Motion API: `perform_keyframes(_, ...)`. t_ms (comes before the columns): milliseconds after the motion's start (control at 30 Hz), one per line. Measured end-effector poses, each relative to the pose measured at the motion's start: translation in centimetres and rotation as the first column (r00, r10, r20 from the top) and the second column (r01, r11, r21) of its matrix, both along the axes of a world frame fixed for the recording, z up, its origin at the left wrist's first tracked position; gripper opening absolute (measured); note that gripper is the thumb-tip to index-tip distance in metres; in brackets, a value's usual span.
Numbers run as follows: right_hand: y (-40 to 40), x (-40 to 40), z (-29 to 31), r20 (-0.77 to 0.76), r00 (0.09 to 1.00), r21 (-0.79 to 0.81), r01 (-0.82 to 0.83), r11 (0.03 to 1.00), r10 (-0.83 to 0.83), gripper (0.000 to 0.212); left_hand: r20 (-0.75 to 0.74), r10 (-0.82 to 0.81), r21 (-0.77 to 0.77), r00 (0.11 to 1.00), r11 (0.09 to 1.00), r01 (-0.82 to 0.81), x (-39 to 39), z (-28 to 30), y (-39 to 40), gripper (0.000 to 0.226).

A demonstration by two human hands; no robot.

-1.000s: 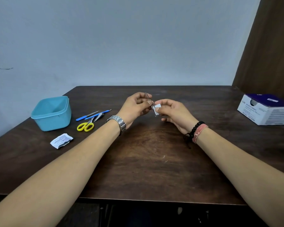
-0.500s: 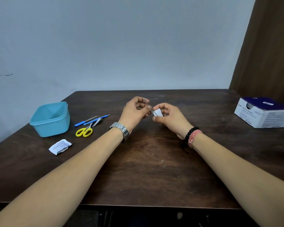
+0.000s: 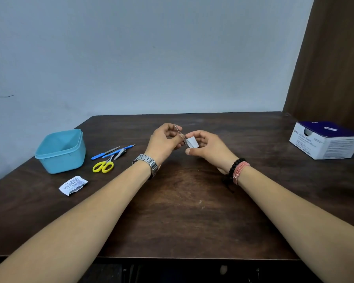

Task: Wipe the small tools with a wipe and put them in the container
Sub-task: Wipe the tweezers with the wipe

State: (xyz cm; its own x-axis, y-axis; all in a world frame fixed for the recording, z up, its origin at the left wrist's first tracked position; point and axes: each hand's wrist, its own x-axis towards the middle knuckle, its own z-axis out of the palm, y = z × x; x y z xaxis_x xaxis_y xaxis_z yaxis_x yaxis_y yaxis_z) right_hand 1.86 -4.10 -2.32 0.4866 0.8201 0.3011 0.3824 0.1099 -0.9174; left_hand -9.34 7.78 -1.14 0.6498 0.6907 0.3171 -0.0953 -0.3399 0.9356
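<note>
Teal container (image 3: 60,152) waits open at far left with unwiped tools (image 3: 110,157) lined beside it for easy reach, while the left hand (image 3: 164,139) pinches slim tweezers (image 3: 180,133) and the right hand (image 3: 206,146) pinches the wipe (image 3: 192,142) around their tip.

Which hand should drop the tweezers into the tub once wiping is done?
Probably the left hand: it grips the tweezers, and the blue tub sits on its side. The right hand holds the wipe.
</note>
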Motion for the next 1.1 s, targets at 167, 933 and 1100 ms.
perform_keyframes(167,-0.06,0.07,-0.03,0.027,0.999,-0.006,0.025,1.0,-0.025,0.04,-0.006,-0.005,0.025,1.0,1.0,0.005,0.09,-0.02,-0.25,0.014)
perform_keyframes(933,-0.09,-0.32,0.26,0.351,0.901,0.064,0.25,0.966,-0.256,0.024,0.033,-0.002,-0.089,0.999,0.996,0.005,0.19,-0.13,-0.07,0.013)
perform_keyframes(1100,-0.18,-0.42,0.52,0.442,0.856,0.092,0.254,0.963,-0.268,0.012,0.081,-0.025,-0.203,0.996,0.978,0.041,0.23,-0.16,0.03,0.011)
